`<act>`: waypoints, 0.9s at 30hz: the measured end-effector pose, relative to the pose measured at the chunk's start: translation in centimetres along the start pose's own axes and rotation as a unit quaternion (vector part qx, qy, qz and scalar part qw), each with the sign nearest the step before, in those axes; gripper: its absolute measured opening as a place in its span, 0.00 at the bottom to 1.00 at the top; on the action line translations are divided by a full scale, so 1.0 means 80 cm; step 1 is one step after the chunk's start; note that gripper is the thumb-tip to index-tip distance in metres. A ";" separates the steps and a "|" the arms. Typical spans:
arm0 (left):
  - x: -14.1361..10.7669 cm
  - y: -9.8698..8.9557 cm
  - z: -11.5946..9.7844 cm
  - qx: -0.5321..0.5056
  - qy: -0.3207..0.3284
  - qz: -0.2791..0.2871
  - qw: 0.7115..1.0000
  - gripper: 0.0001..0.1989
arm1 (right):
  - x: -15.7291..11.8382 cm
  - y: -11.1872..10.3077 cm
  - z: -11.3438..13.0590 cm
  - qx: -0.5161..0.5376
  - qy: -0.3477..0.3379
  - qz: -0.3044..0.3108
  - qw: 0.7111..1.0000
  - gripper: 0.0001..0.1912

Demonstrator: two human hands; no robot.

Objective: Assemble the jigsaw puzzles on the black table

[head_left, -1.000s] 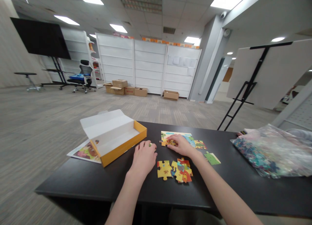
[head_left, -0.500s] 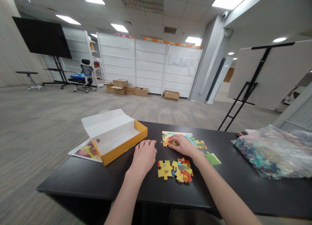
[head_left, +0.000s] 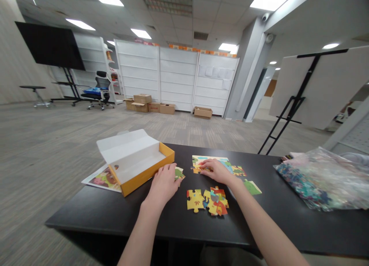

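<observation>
Head view: left hand point(head_left: 163, 185) touches a green jigsaw piece point(head_left: 179, 173) by the yellow puzzle box point(head_left: 147, 177); right hand point(head_left: 217, 172) rests its fingertips on the part-laid puzzle point(head_left: 226, 165). We see the hands apart, grip unclear.

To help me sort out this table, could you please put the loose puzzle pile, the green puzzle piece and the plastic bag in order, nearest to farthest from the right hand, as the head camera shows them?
From the right hand:
1. Loose puzzle pile, just in front of it.
2. Green puzzle piece, to its right.
3. Plastic bag, at the far right.
</observation>
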State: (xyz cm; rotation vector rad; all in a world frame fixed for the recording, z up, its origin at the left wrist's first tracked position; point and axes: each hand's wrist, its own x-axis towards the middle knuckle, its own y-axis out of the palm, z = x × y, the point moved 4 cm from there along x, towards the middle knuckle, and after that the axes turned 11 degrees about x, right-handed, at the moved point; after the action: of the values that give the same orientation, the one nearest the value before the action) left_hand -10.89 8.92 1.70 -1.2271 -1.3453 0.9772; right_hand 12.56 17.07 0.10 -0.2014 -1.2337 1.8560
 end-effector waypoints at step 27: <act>0.007 -0.015 -0.001 -0.139 0.016 -0.041 0.989 0.28 | -0.003 -0.014 0.026 0.119 0.094 -0.080 0.985 0.10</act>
State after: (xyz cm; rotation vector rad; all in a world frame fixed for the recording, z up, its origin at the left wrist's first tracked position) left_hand -10.97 9.29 2.94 -1.3760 -1.5303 0.7259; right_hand 12.17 15.62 1.96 -0.1381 -0.8667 1.7824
